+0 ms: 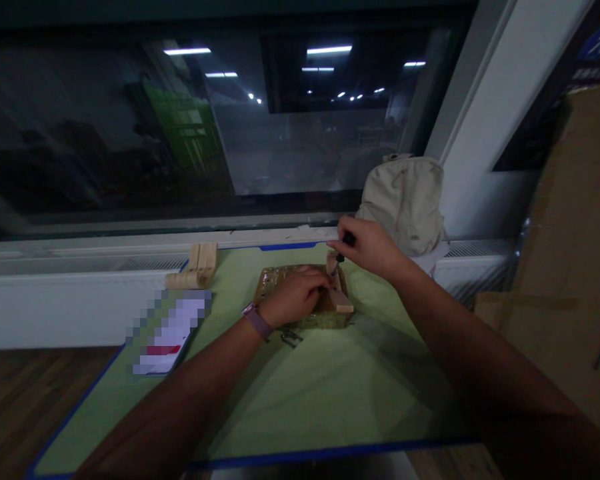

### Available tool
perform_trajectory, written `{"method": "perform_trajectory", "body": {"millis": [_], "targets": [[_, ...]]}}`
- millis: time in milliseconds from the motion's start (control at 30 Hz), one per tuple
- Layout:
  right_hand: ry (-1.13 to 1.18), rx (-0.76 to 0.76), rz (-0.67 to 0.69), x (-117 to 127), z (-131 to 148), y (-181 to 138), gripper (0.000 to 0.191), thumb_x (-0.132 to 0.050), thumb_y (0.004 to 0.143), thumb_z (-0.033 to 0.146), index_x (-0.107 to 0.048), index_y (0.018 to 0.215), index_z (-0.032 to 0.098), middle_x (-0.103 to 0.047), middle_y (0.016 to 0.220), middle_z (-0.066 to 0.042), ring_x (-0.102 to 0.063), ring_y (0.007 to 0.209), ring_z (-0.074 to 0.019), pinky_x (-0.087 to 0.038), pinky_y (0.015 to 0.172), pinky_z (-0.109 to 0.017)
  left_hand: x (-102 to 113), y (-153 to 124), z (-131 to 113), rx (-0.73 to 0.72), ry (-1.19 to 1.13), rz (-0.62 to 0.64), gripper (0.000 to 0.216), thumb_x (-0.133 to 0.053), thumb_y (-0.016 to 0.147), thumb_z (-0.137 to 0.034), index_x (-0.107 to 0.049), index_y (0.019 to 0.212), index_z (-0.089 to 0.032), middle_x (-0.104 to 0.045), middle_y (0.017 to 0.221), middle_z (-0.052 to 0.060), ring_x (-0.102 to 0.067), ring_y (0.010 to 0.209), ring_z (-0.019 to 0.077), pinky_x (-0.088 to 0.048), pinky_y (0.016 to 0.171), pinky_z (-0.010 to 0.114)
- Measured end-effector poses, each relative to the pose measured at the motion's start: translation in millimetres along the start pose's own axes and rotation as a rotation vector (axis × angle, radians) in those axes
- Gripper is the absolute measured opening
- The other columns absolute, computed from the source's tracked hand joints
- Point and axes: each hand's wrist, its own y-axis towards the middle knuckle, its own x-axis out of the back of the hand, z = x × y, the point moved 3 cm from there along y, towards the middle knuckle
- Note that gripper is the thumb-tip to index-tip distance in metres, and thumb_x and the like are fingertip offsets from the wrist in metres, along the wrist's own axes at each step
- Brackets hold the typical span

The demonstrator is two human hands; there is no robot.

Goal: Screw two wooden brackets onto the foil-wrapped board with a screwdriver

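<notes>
My right hand (370,247) is closed around the black handle of a screwdriver (349,239), tilted with its shaft pointing down and left. Below it lies a wooden piece (341,300), light in colour, with a short upright block (331,260) at its far end. My left hand (297,293), with a watch (257,321) on its wrist, pinches at the wooden piece close to the screwdriver's tip; whether a screw is between the fingertips is too small to tell. Under both is a brown box (275,272) wrapped in shiny tape. Small dark metal parts (291,339) lie before it.
A green table (290,400) with blue edges carries everything. At its left are a blurred phone-like slab (173,333) and a stack of wooden parts (203,263). A beige backpack (405,203) leans by the window; large cardboard (560,267) stands at the right.
</notes>
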Motion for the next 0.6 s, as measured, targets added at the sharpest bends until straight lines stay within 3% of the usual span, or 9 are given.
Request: {"method": "perform_trajectory", "body": {"millis": [100,200,433,600], "targets": [[-0.053,0.001,0.095,-3.2,3.6,-1.5,0.023,-0.061,0.088,0.033,-0.046,0.074,0.023,-0.052,0.066,0.001,-0.046,0.06,-0.0159,-0.027,0.057,-0.028,-0.1,-0.1,0.0,0.004,0.007,0.0,0.037,-0.044,0.078,0.0,-0.069,0.098,-0.019,-0.072,0.109,0.006,-0.06,0.109,0.0207,-0.049,0.099,0.036],[-0.008,0.02,0.121,-1.0,2.7,-3.3,0.018,-0.059,0.089,0.034,-0.047,0.084,0.022,-0.054,0.073,0.0,-0.048,0.064,-0.0167,-0.031,0.059,-0.028,0.4,0.0,-0.7,0.011,0.022,0.001,0.036,-0.044,0.079,-0.001,-0.069,0.098,-0.017,-0.071,0.109,0.007,-0.061,0.108,0.0213,-0.049,0.099,0.037],[0.185,0.119,0.316,16.8,-7.0,-5.8,0.019,-0.063,0.075,0.013,-0.051,0.087,0.022,-0.06,0.089,-0.003,-0.056,0.08,-0.0187,-0.043,0.07,-0.029,1.8,0.6,-2.8,0.0,0.033,0.03,0.036,-0.043,0.078,0.0,-0.068,0.097,-0.018,-0.071,0.107,0.006,-0.06,0.107,0.0213,-0.047,0.098,0.039],[0.122,-0.043,0.234,18.8,-4.8,-0.3,0.016,-0.072,0.076,0.016,-0.058,0.083,0.019,-0.064,0.076,-0.001,-0.058,0.071,-0.0168,-0.038,0.063,-0.026,3.2,1.1,-5.5,-0.005,0.017,0.018,0.033,-0.043,0.081,-0.001,-0.068,0.097,-0.017,-0.071,0.108,0.007,-0.06,0.106,0.0215,-0.047,0.097,0.039]]}}
